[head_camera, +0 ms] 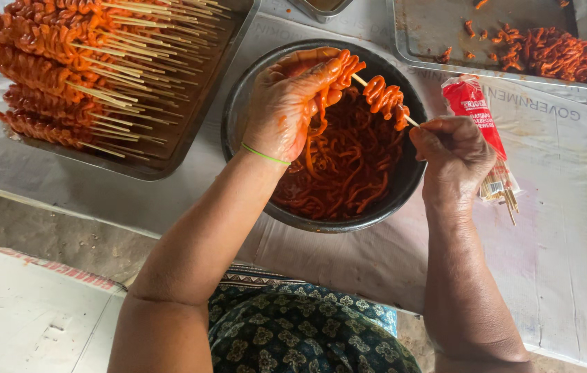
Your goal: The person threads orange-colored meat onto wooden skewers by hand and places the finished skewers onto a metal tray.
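Over the dark bowl, my right hand is pinching a bamboo skewer while my left hand is gripping an orange strip, folding it on in tight, even waves.

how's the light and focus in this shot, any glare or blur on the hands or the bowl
Head view: soft, even daylight with only faint shadows; the left hand, right hand and skewer are sharp, with no motion blur. A mild wet sheen shows on the sauced strips in the dark bowl, no harsh glare. The tray edges bend slightly from the wide lens.
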